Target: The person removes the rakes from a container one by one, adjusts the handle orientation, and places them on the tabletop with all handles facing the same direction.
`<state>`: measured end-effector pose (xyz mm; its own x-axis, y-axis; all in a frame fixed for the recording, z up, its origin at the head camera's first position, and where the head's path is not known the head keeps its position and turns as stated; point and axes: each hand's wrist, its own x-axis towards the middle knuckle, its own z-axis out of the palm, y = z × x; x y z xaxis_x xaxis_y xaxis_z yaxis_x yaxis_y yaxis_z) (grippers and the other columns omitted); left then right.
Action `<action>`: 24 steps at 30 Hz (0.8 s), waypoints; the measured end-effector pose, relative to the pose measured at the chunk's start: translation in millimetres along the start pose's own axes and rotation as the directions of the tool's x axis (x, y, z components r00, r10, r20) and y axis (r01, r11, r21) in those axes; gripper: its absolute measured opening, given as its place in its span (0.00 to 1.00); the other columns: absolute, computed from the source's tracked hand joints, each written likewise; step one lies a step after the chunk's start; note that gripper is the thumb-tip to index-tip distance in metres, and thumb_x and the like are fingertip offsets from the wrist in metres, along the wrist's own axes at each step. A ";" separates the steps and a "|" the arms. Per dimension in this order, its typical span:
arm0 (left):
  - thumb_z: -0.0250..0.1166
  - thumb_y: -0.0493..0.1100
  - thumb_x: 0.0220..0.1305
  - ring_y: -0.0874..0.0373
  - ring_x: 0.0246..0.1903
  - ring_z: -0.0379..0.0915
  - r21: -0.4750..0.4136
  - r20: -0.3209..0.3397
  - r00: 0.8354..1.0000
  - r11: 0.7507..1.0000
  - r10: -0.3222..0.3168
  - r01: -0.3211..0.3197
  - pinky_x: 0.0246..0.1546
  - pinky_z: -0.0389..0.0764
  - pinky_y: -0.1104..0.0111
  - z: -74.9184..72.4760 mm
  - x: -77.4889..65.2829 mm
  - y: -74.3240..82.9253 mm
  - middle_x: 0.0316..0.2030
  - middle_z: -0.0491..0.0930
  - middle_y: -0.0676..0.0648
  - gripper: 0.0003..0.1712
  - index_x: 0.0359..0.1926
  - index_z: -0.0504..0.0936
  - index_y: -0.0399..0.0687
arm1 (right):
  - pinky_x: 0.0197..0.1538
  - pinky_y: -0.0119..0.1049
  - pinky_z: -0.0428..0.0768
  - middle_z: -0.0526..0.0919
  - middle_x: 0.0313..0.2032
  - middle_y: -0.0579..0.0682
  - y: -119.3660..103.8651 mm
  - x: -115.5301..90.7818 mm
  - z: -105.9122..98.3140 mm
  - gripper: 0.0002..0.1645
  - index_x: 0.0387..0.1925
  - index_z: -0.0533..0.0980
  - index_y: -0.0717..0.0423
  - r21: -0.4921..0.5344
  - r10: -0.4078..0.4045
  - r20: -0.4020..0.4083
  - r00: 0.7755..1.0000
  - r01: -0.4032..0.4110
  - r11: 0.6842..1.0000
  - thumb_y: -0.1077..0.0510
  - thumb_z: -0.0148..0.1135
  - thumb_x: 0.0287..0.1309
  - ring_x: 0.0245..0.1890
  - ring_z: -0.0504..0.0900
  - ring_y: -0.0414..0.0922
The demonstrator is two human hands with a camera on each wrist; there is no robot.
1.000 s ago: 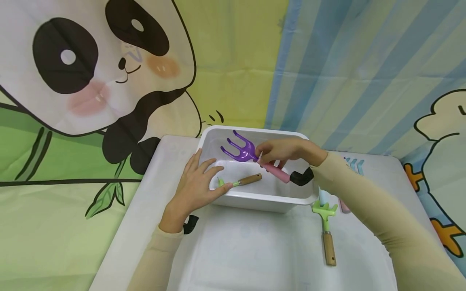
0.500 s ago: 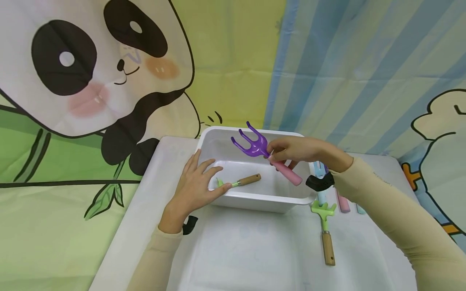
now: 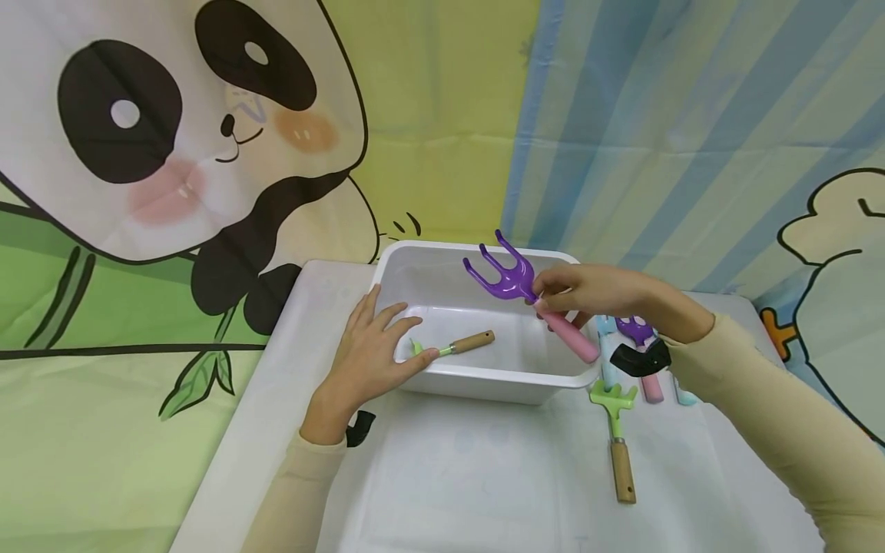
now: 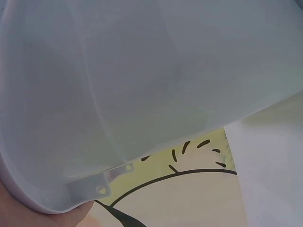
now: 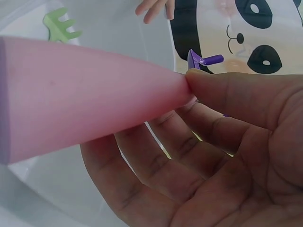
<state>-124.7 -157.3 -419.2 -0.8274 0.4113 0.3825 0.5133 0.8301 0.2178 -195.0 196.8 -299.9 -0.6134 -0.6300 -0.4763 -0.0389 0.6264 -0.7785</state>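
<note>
My right hand [image 3: 598,293] pinches a small garden hand rake [image 3: 513,283] with purple tines and a pink handle. The rake is raised over the right part of a white plastic bin [image 3: 484,375], tines pointing up and left. In the right wrist view, the thumb and fingers hold the narrow end of the pink handle [image 5: 94,97]. My left hand [image 3: 376,346] rests on the bin's left front corner with spread fingers. The left wrist view shows mostly the bin's outer wall [image 4: 142,80]. Inside the bin lies a green hand rake with a wooden handle [image 3: 473,342].
Right of the bin, another green rake with a wooden handle [image 3: 622,470] lies on the white table [image 3: 470,476]. Behind it lie a light-blue tool [image 3: 608,361] and a purple tool with a pink handle [image 3: 634,330]. A panda-print cloth [image 3: 442,138] hangs behind.
My right hand has moved right with the hand rake, from over the bin's middle toward its right side. More tools on the right now show. My left hand stays put.
</note>
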 end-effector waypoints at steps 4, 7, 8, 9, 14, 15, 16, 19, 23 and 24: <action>0.50 0.77 0.63 0.32 0.73 0.46 0.002 -0.009 1.000 1.000 0.009 -0.009 0.70 0.49 0.42 0.9 0.5 -0.7 0.60 0.77 0.40 0.41 0.54 0.85 0.51 | 0.45 0.47 0.84 0.77 0.45 0.58 9.0 -10.3 0.1 0.15 0.53 0.71 0.62 0.009 -0.021 -0.013 1.000 0.021 1.000 0.56 0.55 0.73 0.43 0.77 0.54; 0.51 0.76 0.63 0.32 0.73 0.46 0.001 -0.010 1.000 1.000 0.009 -0.009 0.71 0.48 0.43 1.1 0.6 -0.6 0.60 0.77 0.40 0.40 0.54 0.85 0.51 | 0.44 0.47 0.83 0.78 0.46 0.58 15.5 -19.3 1.0 0.15 0.53 0.71 0.63 0.017 -0.030 -0.032 0.999 0.031 0.999 0.56 0.55 0.73 0.43 0.77 0.54; 0.51 0.76 0.63 0.32 0.73 0.45 -0.001 -0.008 1.000 1.000 0.007 -0.007 0.71 0.47 0.43 1.0 0.6 -0.5 0.60 0.77 0.41 0.40 0.54 0.85 0.51 | 0.44 0.47 0.84 0.78 0.47 0.58 18.0 -22.4 1.4 0.15 0.53 0.71 0.63 0.022 -0.032 -0.038 0.999 0.033 0.999 0.56 0.55 0.73 0.43 0.78 0.54; 0.51 0.76 0.63 0.32 0.73 0.45 -0.001 -0.005 1.000 1.000 0.005 -0.005 0.71 0.47 0.44 0.7 0.5 -0.1 0.60 0.77 0.41 0.40 0.54 0.85 0.51 | 0.45 0.47 0.84 0.78 0.47 0.58 20.6 -25.5 1.7 0.15 0.54 0.71 0.63 0.020 -0.029 -0.048 0.998 0.030 0.999 0.56 0.55 0.73 0.44 0.78 0.54; 0.49 0.77 0.63 0.32 0.73 0.45 -0.001 0.006 1.000 1.000 -0.003 0.003 0.72 0.46 0.45 -0.1 0.1 0.9 0.60 0.77 0.41 0.41 0.55 0.85 0.51 | 0.46 0.46 0.84 0.77 0.48 0.59 34.9 -42.5 4.5 0.16 0.55 0.71 0.62 0.036 -0.026 -0.086 0.996 0.029 0.999 0.56 0.56 0.73 0.44 0.79 0.55; 0.49 0.78 0.63 0.32 0.73 0.45 0.001 0.005 1.000 1.000 -0.003 0.003 0.71 0.47 0.44 -0.3 0.0 1.0 0.60 0.77 0.41 0.42 0.55 0.85 0.51 | 0.46 0.45 0.84 0.77 0.48 0.59 37.8 -46.1 5.1 0.16 0.54 0.71 0.62 0.038 -0.024 -0.094 0.995 0.027 0.999 0.55 0.56 0.73 0.44 0.79 0.55; 0.48 0.78 0.63 0.32 0.73 0.45 0.000 0.006 1.000 1.000 -0.003 0.003 0.72 0.47 0.45 -0.2 0.1 1.1 0.59 0.77 0.41 0.42 0.55 0.85 0.51 | 0.46 0.46 0.84 0.77 0.48 0.60 40.6 -49.7 5.9 0.16 0.54 0.71 0.62 0.040 -0.024 -0.102 0.994 0.028 0.999 0.55 0.56 0.74 0.44 0.79 0.55; 0.48 0.78 0.63 0.32 0.73 0.45 0.000 0.006 1.000 1.000 -0.004 0.004 0.72 0.46 0.45 -0.4 0.4 1.4 0.59 0.78 0.41 0.42 0.55 0.85 0.51 | 0.46 0.45 0.84 0.76 0.47 0.60 49.7 -60.2 8.3 0.17 0.54 0.71 0.62 0.036 -0.007 -0.131 0.991 0.012 0.999 0.53 0.55 0.74 0.43 0.79 0.55; 0.49 0.77 0.63 0.32 0.73 0.45 0.001 0.007 1.000 1.000 -0.005 0.005 0.72 0.46 0.46 -0.1 0.5 1.7 0.59 0.78 0.41 0.41 0.54 0.85 0.51 | 0.46 0.44 0.83 0.75 0.47 0.59 63.9 -73.7 13.5 0.20 0.55 0.69 0.63 0.040 0.034 -0.178 0.983 -0.027 0.999 0.51 0.56 0.73 0.44 0.78 0.55; 0.49 0.77 0.63 0.32 0.73 0.45 -0.001 0.006 1.000 1.000 -0.004 0.004 0.72 0.46 0.46 0.0 0.3 1.8 0.59 0.78 0.41 0.41 0.54 0.85 0.51 | 0.46 0.44 0.83 0.75 0.47 0.59 68.1 -76.9 14.9 0.21 0.55 0.69 0.63 0.046 0.041 -0.188 0.981 -0.033 0.998 0.51 0.57 0.73 0.44 0.78 0.55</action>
<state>-124.1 -155.7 -418.7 -0.8307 0.4104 0.3761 0.5104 0.8312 0.2204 -138.7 281.0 -322.4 -0.7518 -0.5063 -0.4224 0.0179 0.6247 -0.7807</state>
